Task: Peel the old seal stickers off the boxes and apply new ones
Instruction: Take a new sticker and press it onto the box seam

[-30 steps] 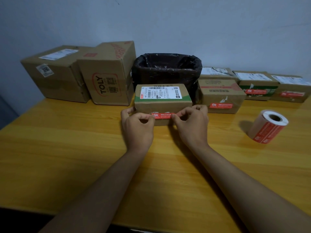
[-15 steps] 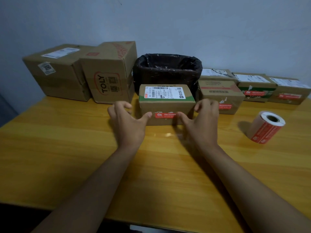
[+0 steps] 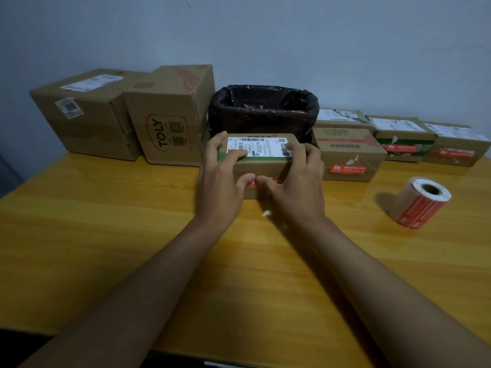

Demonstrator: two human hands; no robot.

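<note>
Right now both hands are on the small cardboard box (image 3: pixel 263 166) that sits on the yellow wooden table (image 3: pixel 106 235), just in front of the bin lined with a black bag (image 3: pixel 263 107). The left hand (image 3: pixel 220 181) wraps the box's left end, fingers curled over the top edge onto the white shipping label (image 3: pixel 261 147), thumb stretched along the front face. The right hand (image 3: pixel 295 181) mirrors it on the right end, fingers bent over the top, thumb on the front. The two thumb tips nearly meet over the red seal sticker (image 3: pixel 252 184) on the front face, which is mostly hidden behind them; whether they press it or only lie on it I cannot tell. A green band runs along the box's top front edge. To the right, well apart from the hands, a roll of red stickers (image 3: pixel 421 203) lies on its side on the table. Along the wall stand two large brown boxes on the left, one marked TOLY (image 3: pixel 170 120), the other with a tag reading 3080 (image 3: pixel 82 115). Right of the bin is a row of smaller parcels (image 3: pixel 350 155), each showing a red sticker on its front. A small pale scrap (image 3: pixel 266 213) lies on the table just below the hands.
</note>
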